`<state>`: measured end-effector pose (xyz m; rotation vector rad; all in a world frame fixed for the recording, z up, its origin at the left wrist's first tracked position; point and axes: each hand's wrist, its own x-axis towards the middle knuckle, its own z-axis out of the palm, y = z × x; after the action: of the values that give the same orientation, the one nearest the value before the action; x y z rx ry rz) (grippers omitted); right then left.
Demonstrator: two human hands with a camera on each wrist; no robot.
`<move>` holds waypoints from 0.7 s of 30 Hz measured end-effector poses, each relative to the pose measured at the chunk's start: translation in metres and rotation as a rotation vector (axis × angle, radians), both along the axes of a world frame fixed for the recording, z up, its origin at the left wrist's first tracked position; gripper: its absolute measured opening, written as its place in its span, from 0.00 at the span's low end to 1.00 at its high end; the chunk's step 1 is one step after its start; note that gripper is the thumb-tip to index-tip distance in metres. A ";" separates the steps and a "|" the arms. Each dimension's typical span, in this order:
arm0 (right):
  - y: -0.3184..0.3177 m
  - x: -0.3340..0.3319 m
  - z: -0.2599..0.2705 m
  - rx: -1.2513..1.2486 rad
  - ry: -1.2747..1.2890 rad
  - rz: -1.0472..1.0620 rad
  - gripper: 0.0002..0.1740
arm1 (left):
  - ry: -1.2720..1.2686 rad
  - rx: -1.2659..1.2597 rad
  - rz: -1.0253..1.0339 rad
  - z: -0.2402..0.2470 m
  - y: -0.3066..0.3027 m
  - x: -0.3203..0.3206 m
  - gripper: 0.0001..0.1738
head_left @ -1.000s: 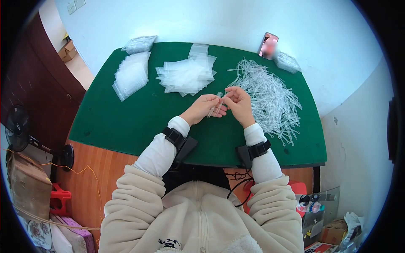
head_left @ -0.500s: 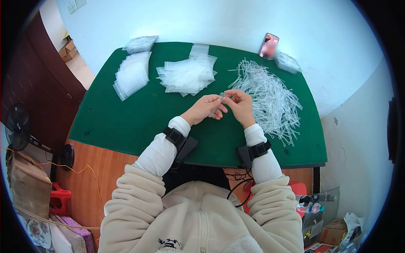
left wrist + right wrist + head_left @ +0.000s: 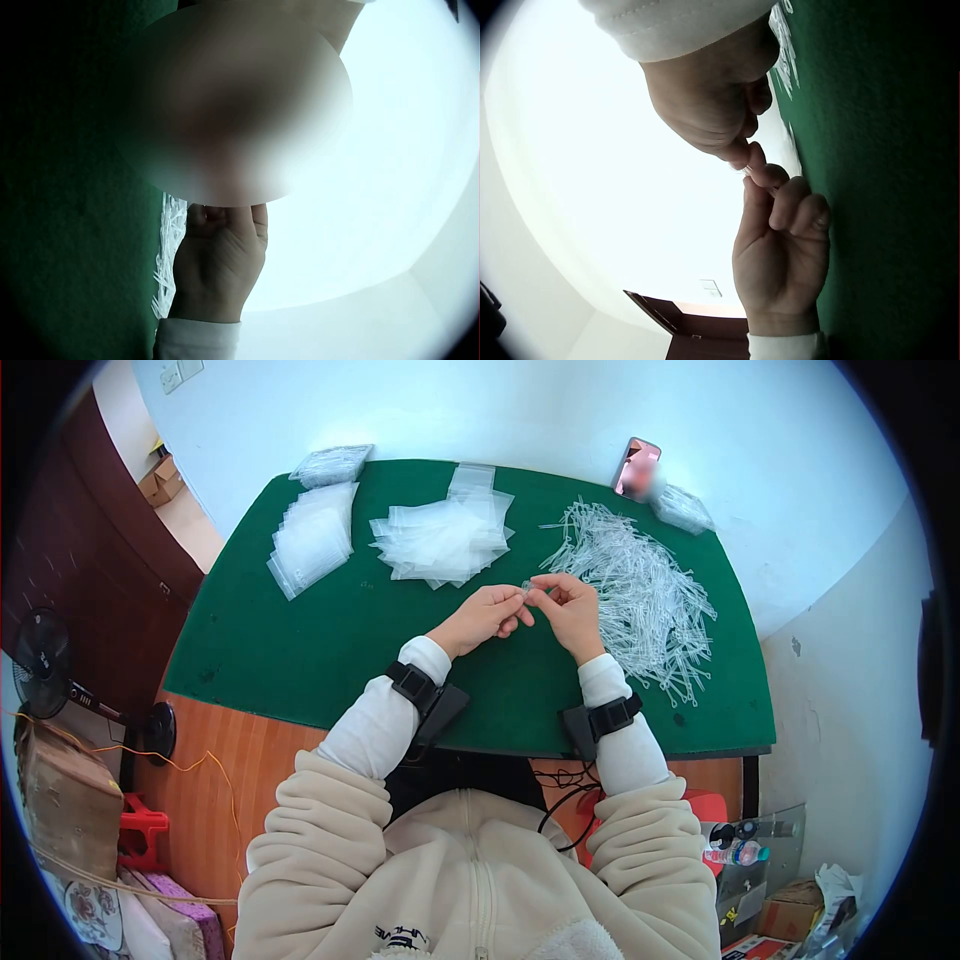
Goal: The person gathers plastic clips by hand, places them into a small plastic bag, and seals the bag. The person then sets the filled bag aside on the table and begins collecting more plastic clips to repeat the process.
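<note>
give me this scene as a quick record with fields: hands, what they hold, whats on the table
surface: green table
left hand: pinches a small clear piece
right hand: pinches the same piece, fingertips meeting the left's
right of hands: heap of clear plastic sticks
beyond hands: loose pile of clear bags
far left: neater bag stack
far edge: phone

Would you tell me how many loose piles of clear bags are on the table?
2: a left pile by the table's left edge, a middle pile at its back. A wrapped bundle at the far-left corner may hold more.
</note>
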<state>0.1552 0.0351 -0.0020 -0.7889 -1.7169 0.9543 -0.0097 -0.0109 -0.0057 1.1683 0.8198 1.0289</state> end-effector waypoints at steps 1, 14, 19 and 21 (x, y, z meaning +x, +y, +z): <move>0.000 0.000 0.000 0.006 -0.007 -0.002 0.10 | -0.001 -0.005 0.000 0.000 0.000 0.000 0.13; 0.014 0.023 0.003 0.144 -0.363 -0.241 0.06 | -0.076 -0.012 0.207 0.000 0.003 -0.004 0.12; 0.019 0.043 0.004 0.264 -0.647 -0.353 0.04 | -0.166 -0.011 0.345 0.000 0.006 -0.009 0.11; 0.016 0.042 0.005 0.244 -0.746 -0.368 0.04 | -0.157 -0.017 0.368 0.001 0.006 -0.008 0.11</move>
<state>0.1969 0.0515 0.0027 -1.3412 -2.1449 0.1809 -0.0178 -0.0052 -0.0049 0.9262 0.9352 1.3938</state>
